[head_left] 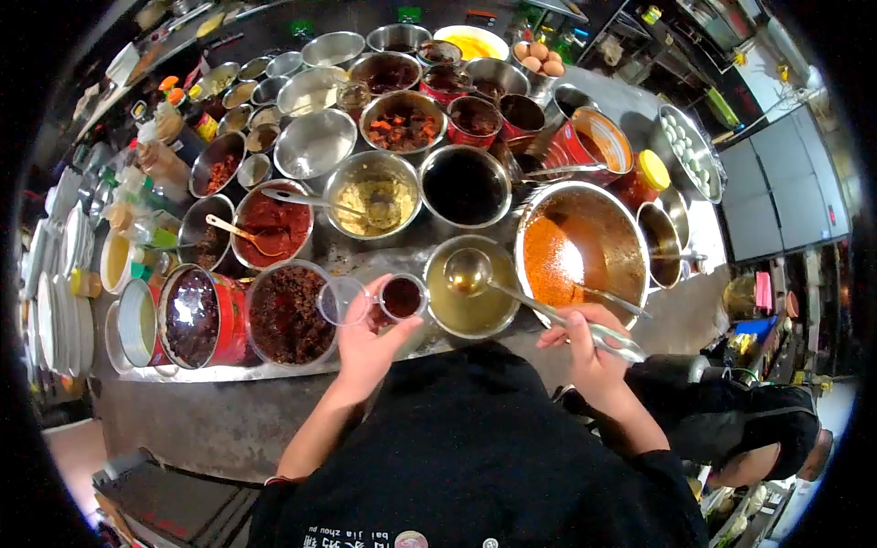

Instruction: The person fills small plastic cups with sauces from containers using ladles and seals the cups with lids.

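Observation:
My left hand (pixel 365 347) is closed around a small clear plastic sauce cup (pixel 402 298) with dark red contents. Its round clear lid (pixel 343 301) stands open on the left side. Fingers of my right hand (pixel 594 356) grip the handle of a metal ladle (pixel 468 272). The ladle's bowl, with yellowish liquid in it, is over a steel pot (pixel 437 315) of yellow-green liquid, just right of the cup. Beneath my right hand lies the edge of a wide steel basin (pixel 630 247) holding orange-red oil and another utensil.
Dark minced sauce fills a container (pixel 290 315) left of the cup. Bowls of red paste (pixel 274 224), pale paste (pixel 373 192) and black liquid (pixel 466 185) stand behind. Red cans, eggs and several steel bowls crowd the table. Another person (pixel 758 425) is at the right.

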The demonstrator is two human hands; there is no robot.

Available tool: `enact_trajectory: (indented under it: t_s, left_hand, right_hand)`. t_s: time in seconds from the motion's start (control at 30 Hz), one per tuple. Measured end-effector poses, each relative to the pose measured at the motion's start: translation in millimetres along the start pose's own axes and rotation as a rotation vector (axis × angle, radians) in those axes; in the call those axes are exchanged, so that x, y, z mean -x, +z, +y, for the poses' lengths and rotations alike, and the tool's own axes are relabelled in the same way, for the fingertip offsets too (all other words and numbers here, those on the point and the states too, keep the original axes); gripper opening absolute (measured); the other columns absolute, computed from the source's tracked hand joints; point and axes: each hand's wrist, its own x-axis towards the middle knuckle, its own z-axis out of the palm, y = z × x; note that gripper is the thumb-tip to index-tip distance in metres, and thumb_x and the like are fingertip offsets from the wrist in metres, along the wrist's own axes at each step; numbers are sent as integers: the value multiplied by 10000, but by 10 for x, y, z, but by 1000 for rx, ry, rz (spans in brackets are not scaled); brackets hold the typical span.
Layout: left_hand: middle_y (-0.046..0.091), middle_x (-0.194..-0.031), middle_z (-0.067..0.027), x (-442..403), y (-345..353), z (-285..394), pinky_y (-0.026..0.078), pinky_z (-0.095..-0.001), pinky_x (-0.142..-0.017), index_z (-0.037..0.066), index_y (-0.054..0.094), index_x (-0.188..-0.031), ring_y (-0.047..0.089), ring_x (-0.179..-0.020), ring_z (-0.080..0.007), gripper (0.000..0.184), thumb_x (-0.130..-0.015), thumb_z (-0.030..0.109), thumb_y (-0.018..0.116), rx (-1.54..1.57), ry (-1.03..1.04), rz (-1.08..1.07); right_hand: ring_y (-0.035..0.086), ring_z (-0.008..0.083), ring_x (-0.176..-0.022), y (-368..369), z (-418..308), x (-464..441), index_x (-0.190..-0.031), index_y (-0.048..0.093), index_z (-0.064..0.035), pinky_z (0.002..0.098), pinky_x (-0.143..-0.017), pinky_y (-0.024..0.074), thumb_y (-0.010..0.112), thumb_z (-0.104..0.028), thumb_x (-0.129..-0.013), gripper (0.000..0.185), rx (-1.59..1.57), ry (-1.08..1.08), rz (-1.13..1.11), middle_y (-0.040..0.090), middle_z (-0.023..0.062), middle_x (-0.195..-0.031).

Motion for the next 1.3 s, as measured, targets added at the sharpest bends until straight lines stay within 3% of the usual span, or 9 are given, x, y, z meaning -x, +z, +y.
enact_trajectory:
  t_s: [0.2, 0.27, 0.4, 0.53, 0.73, 1.0, 1.13, 1.23, 1.3]
  left_hand:
    - [534, -1140, -98, -2, 83, -89, 453, -279, -880, -44, 371, -1265, 539, -1027, -154, 636, -719, -31, 698, 72, 59, -23]
    - [565, -1102, -86, -14, 112, -88, 469, -281, -854, -39, 397, -1246, 568, -982, -149, 614, -717, -20, 707, 83, 76, -9]
    - [571, -1093, -86, -9, 142, -65, 475, -284, -850, -36, 389, -1253, 576, -970, -151, 623, -716, -35, 703, 109, 45, 12]
    - [569, -1092, -89, -12, 165, -5, 474, -287, -853, -35, 378, -1259, 571, -984, -154, 627, -718, -49, 695, 241, 8, 41]
    - [551, -1123, -90, -25, 130, 168, 469, -276, -850, -27, 394, -1246, 559, -1005, -150, 611, -718, -36, 701, 120, 131, 32]
    - [549, -1133, -83, 34, 170, 318, 468, -272, -847, -15, 434, -1225, 558, -1020, -151, 590, -704, -9, 712, 1, 64, -94]
    - [531, -1166, -84, 96, 378, 479, 446, -294, -896, -5, 437, -1232, 530, -1069, -162, 593, -700, -8, 699, -82, 97, -216]
    - [532, -1152, -85, 131, 650, 555, 433, -297, -915, 4, 463, -1212, 528, -1065, -161, 584, -685, 3, 713, -107, 39, -404]
    - [532, -1154, -86, 202, 872, 587, 431, -300, -918, 5, 466, -1211, 529, -1062, -161, 583, -684, 2, 715, -108, 15, -479]
  right_hand:
    - [653, 193, -678, 56, -195, 71, -942, 547, 32, 271, -615, 529, 460, -74, -915, 139, 36, -87, -86, 653, 149, -747]
    - [653, 216, -660, 31, -166, 53, -937, 564, 26, 276, -609, 520, 504, -34, -881, 101, 323, -340, -219, 654, 150, -745]
    - [625, 235, -666, 49, -145, -8, -922, 615, 14, 290, -589, 504, 590, 53, -785, 145, 274, -667, -284, 637, 139, -801]
    - [606, 236, -656, -15, -195, 1, -931, 604, 19, 301, -591, 502, 600, 53, -776, 159, 372, -783, -315, 629, 139, -810]
    - [594, 206, -598, -78, 48, 97, -935, 579, 20, 284, -555, 484, 610, 34, -780, 159, 451, -633, -150, 640, 119, -781]
    - [541, 222, -508, 126, 272, 16, -1011, 563, -15, 297, -476, 433, 690, -35, -743, 297, 459, -522, -228, 573, 112, -664]
    - [555, 194, -733, -195, 18, -226, -1111, 520, 0, 310, -633, 449, 697, -189, -754, 441, 376, -448, -163, 579, 94, -880]
    - [497, 185, -982, -358, -14, -440, -1235, 454, 1, 311, -870, 389, 505, -256, -860, 458, -35, -339, -263, 533, 105, -1070]
    - [472, 187, -1095, -319, -53, -515, -1287, 404, -1, 325, -951, 351, 419, -275, -935, 447, -359, -141, -481, 538, 99, -1140]
